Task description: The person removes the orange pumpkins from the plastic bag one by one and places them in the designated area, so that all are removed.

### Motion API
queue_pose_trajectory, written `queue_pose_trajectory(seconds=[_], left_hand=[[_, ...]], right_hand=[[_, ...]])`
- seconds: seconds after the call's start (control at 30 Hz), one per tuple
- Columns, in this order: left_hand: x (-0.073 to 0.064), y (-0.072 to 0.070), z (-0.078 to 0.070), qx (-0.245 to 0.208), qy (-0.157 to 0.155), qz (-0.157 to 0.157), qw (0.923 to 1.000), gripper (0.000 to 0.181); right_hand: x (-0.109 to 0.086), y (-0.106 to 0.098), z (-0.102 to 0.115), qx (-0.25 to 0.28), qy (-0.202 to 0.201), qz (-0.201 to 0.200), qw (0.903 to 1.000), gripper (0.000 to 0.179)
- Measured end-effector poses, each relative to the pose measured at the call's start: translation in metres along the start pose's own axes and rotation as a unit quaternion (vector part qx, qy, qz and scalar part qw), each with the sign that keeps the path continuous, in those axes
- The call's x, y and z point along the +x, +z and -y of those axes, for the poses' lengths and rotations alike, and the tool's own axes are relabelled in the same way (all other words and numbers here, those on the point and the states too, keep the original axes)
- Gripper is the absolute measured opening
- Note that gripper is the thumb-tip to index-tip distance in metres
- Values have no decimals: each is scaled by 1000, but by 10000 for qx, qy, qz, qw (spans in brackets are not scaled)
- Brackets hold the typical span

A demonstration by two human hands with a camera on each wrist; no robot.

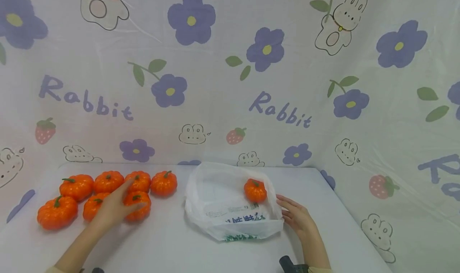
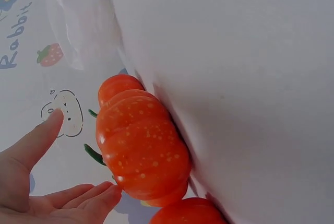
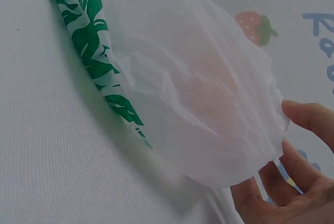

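My left hand [image 1: 115,205] reaches over a group of orange pumpkins with green stems, thumb and fingers spread apart. It is nearest to a front pumpkin [image 1: 138,212], and its palm holds nothing. In the left wrist view, the fingertips come right to the side of a large speckled pumpkin [image 2: 142,145]. A white plastic bag [image 1: 215,225] lies with its mouth open, and one pumpkin [image 1: 255,190] sits inside. My right hand [image 1: 296,215] rests against the bag's right edge with loosely bent fingers, some fingertips hidden behind the plastic in the right wrist view.
Several more pumpkins stand in two rows on the left of the white table [image 1: 172,249], including one at the back row's right end [image 1: 164,183]. A curtain [image 1: 215,105] printed with rabbits and flowers hangs behind the table and along its sides.
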State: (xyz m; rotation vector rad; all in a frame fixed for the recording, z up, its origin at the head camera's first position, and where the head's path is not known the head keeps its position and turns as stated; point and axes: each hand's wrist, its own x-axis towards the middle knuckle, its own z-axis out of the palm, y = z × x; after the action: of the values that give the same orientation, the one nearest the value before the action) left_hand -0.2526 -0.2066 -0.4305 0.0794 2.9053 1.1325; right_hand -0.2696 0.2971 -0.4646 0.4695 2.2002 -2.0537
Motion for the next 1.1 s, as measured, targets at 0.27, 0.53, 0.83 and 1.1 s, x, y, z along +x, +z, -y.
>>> queue_pose_trajectory(seconds=[0.27, 0.53, 0.83, 1.1], left_hand=[[4, 3, -16, -19, 5, 49, 10000, 94], [11, 7, -30, -68, 178, 47, 9998, 97], [18, 18, -46, -22, 711, -125, 9974, 92], [24, 30, -57, -264, 696, 54, 9972, 88]], right_hand=[[1, -1, 1, -15, 12, -60, 10000, 54], [-1, -2, 2, 5, -31, -24, 10000, 55], [1, 1, 1, 42, -34, -24, 10000, 51], [0, -1, -1, 16, -29, -18, 10000, 53]])
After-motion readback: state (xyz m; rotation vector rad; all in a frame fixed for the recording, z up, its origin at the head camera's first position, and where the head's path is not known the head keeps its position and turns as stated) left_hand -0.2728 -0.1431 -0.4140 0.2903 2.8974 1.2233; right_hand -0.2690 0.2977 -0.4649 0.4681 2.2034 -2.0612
